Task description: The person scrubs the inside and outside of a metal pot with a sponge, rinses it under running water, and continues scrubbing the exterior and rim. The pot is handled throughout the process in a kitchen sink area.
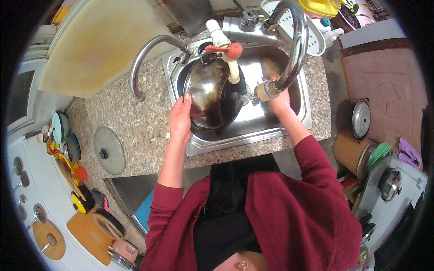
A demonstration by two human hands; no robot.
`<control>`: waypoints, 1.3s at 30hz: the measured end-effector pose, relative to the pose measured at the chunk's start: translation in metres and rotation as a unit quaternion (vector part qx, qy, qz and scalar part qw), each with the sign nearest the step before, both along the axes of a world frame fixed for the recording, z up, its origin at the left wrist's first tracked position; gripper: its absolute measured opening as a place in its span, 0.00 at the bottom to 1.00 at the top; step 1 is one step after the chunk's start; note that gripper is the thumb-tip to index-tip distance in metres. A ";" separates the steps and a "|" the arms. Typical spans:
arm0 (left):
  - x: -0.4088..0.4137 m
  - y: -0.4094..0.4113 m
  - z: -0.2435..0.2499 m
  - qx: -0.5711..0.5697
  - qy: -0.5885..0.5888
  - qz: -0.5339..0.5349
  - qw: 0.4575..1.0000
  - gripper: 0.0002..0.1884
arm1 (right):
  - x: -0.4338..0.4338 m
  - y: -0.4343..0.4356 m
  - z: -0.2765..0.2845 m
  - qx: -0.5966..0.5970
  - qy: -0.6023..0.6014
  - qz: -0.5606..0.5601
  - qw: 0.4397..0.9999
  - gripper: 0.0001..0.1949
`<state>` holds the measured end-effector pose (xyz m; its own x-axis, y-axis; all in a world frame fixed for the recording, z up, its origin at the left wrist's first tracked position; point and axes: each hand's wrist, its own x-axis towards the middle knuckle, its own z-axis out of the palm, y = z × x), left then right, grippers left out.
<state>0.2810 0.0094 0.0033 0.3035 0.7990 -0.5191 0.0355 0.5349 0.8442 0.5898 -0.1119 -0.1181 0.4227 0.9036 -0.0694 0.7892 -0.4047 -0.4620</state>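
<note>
A dark, shiny metal pot [206, 91] is tilted in the left part of the stainless steel sink [234, 145]. My left hand [181, 113] grips its near left rim, thumb on the inner side. Over the right part of the sink is my right hand [280, 101], its fingers mostly hidden behind the spout head of the large chrome faucet [300, 40]. Whether that hand holds anything cannot be seen. Water sprays from the spout head towards the pot. Above the pot hangs a white plastic tap [234, 69] with a red lever handle [234, 50].
A second curved faucet [135, 74] arches over the granite counter [142, 118] on the left. Near the counter's left end lies a round metal lid [109, 150] with a black knob. Behind the big faucet sits a white tray [315, 47]. Another lidded pot [361, 118] stands at right.
</note>
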 end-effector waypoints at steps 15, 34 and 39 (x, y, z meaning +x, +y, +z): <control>0.014 -0.025 0.027 0.004 0.023 -0.081 0.996 0.17 | -0.028 0.001 0.036 -0.027 0.165 0.000 0.986 0.21; 0.027 -0.045 0.011 -0.017 -0.142 -0.032 0.989 0.22 | -0.135 0.017 0.136 0.339 0.041 0.194 0.920 0.18; 0.014 -0.042 -0.007 0.044 -0.108 -0.025 0.993 0.27 | -0.142 0.050 0.147 0.358 0.018 0.156 0.921 0.15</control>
